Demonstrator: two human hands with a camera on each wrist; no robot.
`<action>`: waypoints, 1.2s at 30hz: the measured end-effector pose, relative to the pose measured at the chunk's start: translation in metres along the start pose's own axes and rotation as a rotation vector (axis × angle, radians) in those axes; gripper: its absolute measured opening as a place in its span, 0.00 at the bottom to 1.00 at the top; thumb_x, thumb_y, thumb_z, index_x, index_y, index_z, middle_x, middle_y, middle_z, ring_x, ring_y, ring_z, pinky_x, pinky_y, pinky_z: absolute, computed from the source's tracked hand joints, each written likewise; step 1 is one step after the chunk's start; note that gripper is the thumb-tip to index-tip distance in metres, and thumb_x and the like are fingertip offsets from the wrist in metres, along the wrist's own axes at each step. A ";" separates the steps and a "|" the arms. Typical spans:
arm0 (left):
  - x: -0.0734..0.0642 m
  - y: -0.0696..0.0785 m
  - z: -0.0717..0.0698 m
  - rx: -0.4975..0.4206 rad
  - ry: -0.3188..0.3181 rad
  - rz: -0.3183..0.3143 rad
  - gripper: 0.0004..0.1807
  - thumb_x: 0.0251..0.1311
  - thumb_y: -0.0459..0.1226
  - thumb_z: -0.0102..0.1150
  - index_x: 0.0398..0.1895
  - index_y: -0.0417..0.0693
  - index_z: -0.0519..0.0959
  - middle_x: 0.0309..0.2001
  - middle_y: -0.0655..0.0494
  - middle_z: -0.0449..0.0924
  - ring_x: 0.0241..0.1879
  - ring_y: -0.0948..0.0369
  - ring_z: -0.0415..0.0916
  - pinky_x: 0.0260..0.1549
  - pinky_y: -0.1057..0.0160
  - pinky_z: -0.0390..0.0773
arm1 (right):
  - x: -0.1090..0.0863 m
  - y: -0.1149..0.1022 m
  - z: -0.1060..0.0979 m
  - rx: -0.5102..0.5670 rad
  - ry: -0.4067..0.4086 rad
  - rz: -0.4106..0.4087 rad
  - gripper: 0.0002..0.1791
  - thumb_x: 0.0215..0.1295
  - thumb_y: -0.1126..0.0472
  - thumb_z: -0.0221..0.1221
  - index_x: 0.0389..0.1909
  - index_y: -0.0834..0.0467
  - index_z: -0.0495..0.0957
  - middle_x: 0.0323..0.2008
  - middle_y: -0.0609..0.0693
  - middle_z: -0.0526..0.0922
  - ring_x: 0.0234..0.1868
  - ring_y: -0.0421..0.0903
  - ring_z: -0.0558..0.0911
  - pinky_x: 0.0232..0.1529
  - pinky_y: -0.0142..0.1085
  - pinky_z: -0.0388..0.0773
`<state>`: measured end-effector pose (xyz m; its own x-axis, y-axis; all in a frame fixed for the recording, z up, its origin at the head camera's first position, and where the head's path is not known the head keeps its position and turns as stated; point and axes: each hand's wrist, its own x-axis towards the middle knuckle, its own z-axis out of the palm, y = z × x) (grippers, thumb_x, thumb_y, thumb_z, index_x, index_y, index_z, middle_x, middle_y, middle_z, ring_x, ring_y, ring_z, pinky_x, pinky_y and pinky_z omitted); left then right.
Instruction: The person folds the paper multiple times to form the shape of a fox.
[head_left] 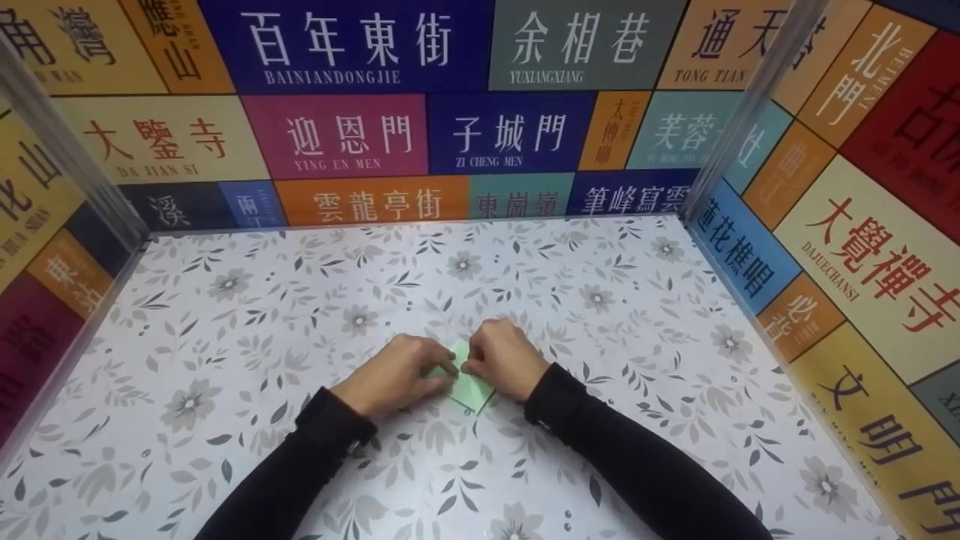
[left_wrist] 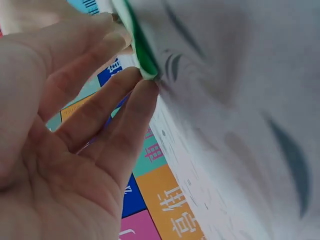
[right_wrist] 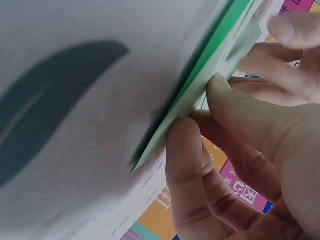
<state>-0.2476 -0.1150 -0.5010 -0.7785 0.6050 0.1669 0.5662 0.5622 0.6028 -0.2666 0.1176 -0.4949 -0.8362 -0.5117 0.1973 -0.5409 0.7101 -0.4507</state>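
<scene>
A small piece of folded light-green paper (head_left: 471, 391) lies on the patterned tabletop, with its creased, pointed lower part showing between the hands. From its left side my left hand (head_left: 397, 373) holds it with bent fingers; in the left wrist view the fingertips (left_wrist: 146, 92) meet a curled corner of the green paper (left_wrist: 145, 59). On the other side my right hand (head_left: 510, 358) pinches the paper near its upper part, fingers curled. Close to the tabletop, the right wrist view has thumb and fingers against the paper's layered edge (right_wrist: 172, 115). The hands partly hide the sheet.
The white tabletop (head_left: 225, 345) bears grey flowers and leaves. Upright panels with colourful sign lettering stand along the back (head_left: 337, 135), the left (head_left: 45, 247) and the right (head_left: 862, 247). Both forearms wear black sleeves (head_left: 637, 457).
</scene>
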 end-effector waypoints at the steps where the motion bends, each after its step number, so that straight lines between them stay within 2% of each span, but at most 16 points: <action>1: 0.003 -0.001 -0.001 -0.010 0.011 -0.029 0.07 0.71 0.34 0.79 0.48 0.46 0.97 0.51 0.48 0.98 0.51 0.51 0.95 0.60 0.47 0.93 | 0.000 0.000 0.000 0.000 0.000 -0.002 0.14 0.64 0.64 0.83 0.21 0.58 0.90 0.22 0.50 0.89 0.27 0.43 0.81 0.35 0.40 0.83; 3: 0.011 -0.005 -0.003 -0.029 0.038 -0.093 0.05 0.70 0.34 0.79 0.46 0.47 0.97 0.45 0.53 0.98 0.44 0.56 0.93 0.52 0.52 0.93 | 0.000 0.001 0.001 -0.003 0.005 -0.011 0.14 0.63 0.64 0.84 0.21 0.58 0.90 0.22 0.50 0.89 0.26 0.43 0.81 0.33 0.40 0.82; 5: 0.022 -0.009 -0.005 -0.023 0.058 -0.153 0.03 0.70 0.34 0.79 0.43 0.47 0.96 0.41 0.55 0.97 0.40 0.60 0.91 0.49 0.56 0.91 | 0.000 0.001 0.001 -0.005 0.009 -0.020 0.14 0.63 0.64 0.84 0.22 0.58 0.91 0.22 0.50 0.90 0.25 0.43 0.81 0.32 0.39 0.82; 11: 0.052 -0.022 -0.008 -0.048 0.060 -0.290 0.02 0.66 0.35 0.81 0.37 0.46 0.96 0.33 0.53 0.95 0.32 0.63 0.84 0.41 0.64 0.84 | -0.002 0.001 0.001 -0.007 0.019 -0.031 0.13 0.63 0.64 0.84 0.22 0.58 0.91 0.23 0.50 0.90 0.27 0.46 0.83 0.34 0.42 0.83; 16: 0.063 -0.026 -0.010 -0.071 0.035 -0.362 0.03 0.64 0.36 0.83 0.34 0.48 0.96 0.31 0.55 0.95 0.30 0.63 0.81 0.35 0.69 0.78 | -0.002 0.000 0.002 0.006 0.015 -0.021 0.12 0.63 0.64 0.84 0.23 0.58 0.91 0.23 0.50 0.90 0.28 0.46 0.83 0.36 0.43 0.83; 20: 0.067 -0.024 -0.012 -0.082 0.030 -0.412 0.05 0.63 0.38 0.86 0.32 0.48 0.96 0.31 0.55 0.94 0.32 0.61 0.82 0.38 0.67 0.80 | -0.002 0.000 0.001 0.008 0.016 -0.008 0.12 0.63 0.64 0.83 0.24 0.58 0.92 0.24 0.50 0.90 0.28 0.46 0.83 0.36 0.43 0.84; 26: 0.066 -0.020 -0.012 -0.058 0.050 -0.429 0.06 0.61 0.37 0.87 0.31 0.48 0.96 0.32 0.54 0.96 0.34 0.59 0.86 0.49 0.59 0.87 | -0.003 0.000 0.002 -0.005 0.015 -0.003 0.11 0.63 0.64 0.84 0.25 0.59 0.92 0.25 0.52 0.90 0.29 0.47 0.83 0.38 0.45 0.85; 32: 0.062 -0.018 -0.015 -0.033 0.047 -0.419 0.06 0.60 0.37 0.87 0.29 0.47 0.96 0.29 0.55 0.94 0.30 0.61 0.82 0.42 0.64 0.83 | -0.003 -0.001 0.002 -0.014 0.024 -0.014 0.12 0.62 0.64 0.84 0.24 0.59 0.91 0.25 0.52 0.89 0.31 0.48 0.83 0.37 0.44 0.83; 36: 0.060 -0.017 -0.014 0.021 0.059 -0.358 0.07 0.60 0.36 0.85 0.27 0.48 0.95 0.26 0.57 0.92 0.29 0.61 0.81 0.42 0.63 0.83 | -0.004 -0.002 0.002 -0.019 0.038 -0.029 0.13 0.62 0.65 0.84 0.22 0.59 0.90 0.26 0.53 0.89 0.30 0.49 0.84 0.35 0.42 0.82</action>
<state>-0.3074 -0.0966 -0.4899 -0.9423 0.3346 -0.0067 0.2599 0.7443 0.6152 -0.2618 0.1178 -0.4966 -0.8228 -0.5138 0.2428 -0.5662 0.7048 -0.4273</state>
